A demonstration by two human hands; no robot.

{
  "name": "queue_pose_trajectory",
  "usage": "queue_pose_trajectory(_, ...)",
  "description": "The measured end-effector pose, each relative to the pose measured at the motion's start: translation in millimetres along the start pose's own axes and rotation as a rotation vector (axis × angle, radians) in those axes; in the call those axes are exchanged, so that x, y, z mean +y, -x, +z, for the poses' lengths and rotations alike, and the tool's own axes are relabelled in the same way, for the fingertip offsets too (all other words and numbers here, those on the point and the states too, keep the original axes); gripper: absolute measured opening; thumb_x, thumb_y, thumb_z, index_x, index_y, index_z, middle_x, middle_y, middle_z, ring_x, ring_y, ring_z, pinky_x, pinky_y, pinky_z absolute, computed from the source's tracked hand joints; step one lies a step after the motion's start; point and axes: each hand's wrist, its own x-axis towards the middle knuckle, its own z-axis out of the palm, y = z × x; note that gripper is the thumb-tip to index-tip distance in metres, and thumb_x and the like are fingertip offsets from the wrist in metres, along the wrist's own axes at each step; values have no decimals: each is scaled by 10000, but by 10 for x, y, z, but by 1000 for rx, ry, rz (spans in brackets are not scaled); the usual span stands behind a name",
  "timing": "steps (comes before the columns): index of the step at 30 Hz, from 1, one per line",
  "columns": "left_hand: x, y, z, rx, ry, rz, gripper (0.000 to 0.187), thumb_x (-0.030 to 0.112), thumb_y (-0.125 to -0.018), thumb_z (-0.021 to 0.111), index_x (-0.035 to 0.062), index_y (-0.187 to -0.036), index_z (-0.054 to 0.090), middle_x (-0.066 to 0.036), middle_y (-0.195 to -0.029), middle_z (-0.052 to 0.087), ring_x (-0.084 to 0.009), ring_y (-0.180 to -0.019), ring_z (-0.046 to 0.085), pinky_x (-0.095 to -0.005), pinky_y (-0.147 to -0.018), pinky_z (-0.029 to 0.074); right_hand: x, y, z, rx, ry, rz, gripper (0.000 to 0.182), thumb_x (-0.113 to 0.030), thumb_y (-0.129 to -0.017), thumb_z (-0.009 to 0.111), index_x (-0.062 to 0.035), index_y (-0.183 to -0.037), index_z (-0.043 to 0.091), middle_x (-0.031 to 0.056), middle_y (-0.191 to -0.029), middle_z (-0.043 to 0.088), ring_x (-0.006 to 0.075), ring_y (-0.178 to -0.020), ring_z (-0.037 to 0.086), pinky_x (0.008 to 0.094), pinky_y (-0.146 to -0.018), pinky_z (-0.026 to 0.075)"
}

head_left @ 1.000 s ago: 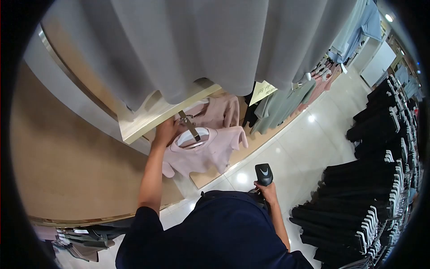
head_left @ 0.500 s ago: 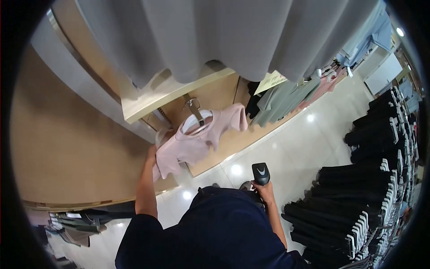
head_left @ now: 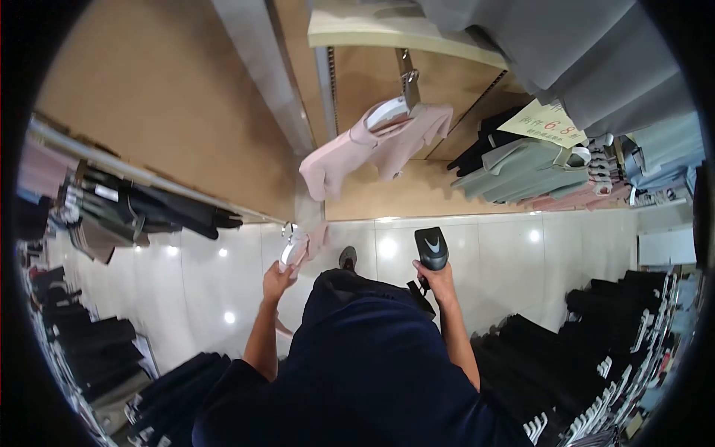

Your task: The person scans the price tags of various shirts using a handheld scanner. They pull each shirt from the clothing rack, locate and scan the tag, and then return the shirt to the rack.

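Glossy tile flr [head_left: 491, 261] w/ lt spots [head_left: 387, 248]; tan panel [head_left: 171, 97], pale shelf [head_left: 402, 33].

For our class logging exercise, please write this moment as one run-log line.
left hand: holds pink garment on hanger | right hand: holds black handheld device | metal bracket: another pink top hanging

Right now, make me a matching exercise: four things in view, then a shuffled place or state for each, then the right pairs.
Things
1. Black handheld device
2. Upper pink garment
3. Lower pink garment
4. Yellow sign

Places or states
A. At the left hand
B. Marked in red
C. In the right hand
D. Hanging from the metal bracket

Pairs: 1-C; 2-D; 3-A; 4-B
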Motion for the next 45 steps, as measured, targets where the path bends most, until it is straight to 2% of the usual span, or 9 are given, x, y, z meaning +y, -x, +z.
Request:
queue_pose_trajectory(5, 132, 430, 25, 185, -138, 190, 394, 384, -848, 755, 17, -951, 656, -140, -714, 664, -275, -627, 618, -392, -622, 489, 302, 277, -249, -34, 9, -21, 218, -162, -817, 813, -49, -785, 630, 17, -648, 615, 103, -559, 565, 257, -540, 428)
queue_pose_trajectory(11, 912, 1519, -109, 247, 45, 203, 268, 234, -843, 786, 17, -955, 674, -87, -768, 688, -138, -713, 610, -324, -660, 488, 1121, 704, -831, -58, 2, 1, 177, -123, -820, 809, -37, -854, 659, 1, -664, 605, 93, -568, 567, 256, -549, 445)
queue_pose_trajectory(14, 979, 1992, -220, 312, 79, 326, 267, 146, -827, 795, -8, -1008, 673, -40, -841, 687, -95, -791, 594, -282, -707, 489, 1566, 830, -1092, -42, -2, 75, 245, -52, -826, 773, -11, -1039, 659, 6, -696, 611, 89, -568, 559, 252, -543, 442)
queue_pose_trajectory(23, 1692, 2875, -492, 280, 515, 537, 399, 170, -853, 790, -15, -1159, 613, -42, -1029, 665, -119, -896, 601, -258, -828, 474, 1761, 1028, -1399, 158, -450, 5, 359, -79, -852, 741, -29, -1178, 599, 53, -852, 659, 151, -718, 647, 298, -663, 510)
queue_pose_trajectory(29, 2046, 3114, -905, 313, 634, 718, 587, 201, -858, 781, -33, -1306, 483, -136, -1249, 609, -214, -1122, 602, -363, -1021, 449, 1903, 773, -1590, 269, -570, -20, 460, -150, -845, 774, -58, -1248, 572, 81, -1036, 675, 201, -953, 674, 355, -726, 548)
queue_pose_trajectory(31, 2240, 3228, -1038, 330, 624, 773, 505, 240, -894, 750, -17, -1258, 512, -146, -1223, 621, -232, -1103, 615, -383, -996, 477, 1923, 690, -1636, 299, -669, -6, 489, -159, -850, 773, -61, -1275, 553, 80, -1054, 669, 200, -971, 669, 362, -735, 554)
queue_pose_trajectory(35, 2350, 3345, -1382, 304, 678, 832, 332, 266, -954, 692, 3, -1107, 558, -143, -1111, 650, -219, -1020, 638, -363, -934, 506, 1979, 471, -1598, 219, -887, 23, 547, -271, -873, 780, -91, -1324, 529, 94, -1091, 637, 218, -987, 654, 364, -734, 582)
queue_pose_trajectory(41, 2488, 3380, -1678, 414, 823, 863, 419, 306, -987, 644, 7, -1274, 579, -119, -1234, 645, -208, -1076, 638, -372, -933, 536, 2240, 202, -1194, 28, -1082, 194, 740, -549, -878, 709, -92, -1381, 415, 254, -1260, 570, 348, -1126, 630, 427, -873, 555)
queue_pose_trajectory(45, 2647, 3457, -1649, 374, 912, 825, 450, 317, -998, 620, 3, -1313, 557, -131, -1281, 631, -242, -1116, 637, -391, -947, 540, 2253, 294, -1007, -261, -1117, 200, 633, -516, -931, 651, -99, -1372, 470, 226, -1136, 662, 305, -1037, 677, 395, -868, 563)
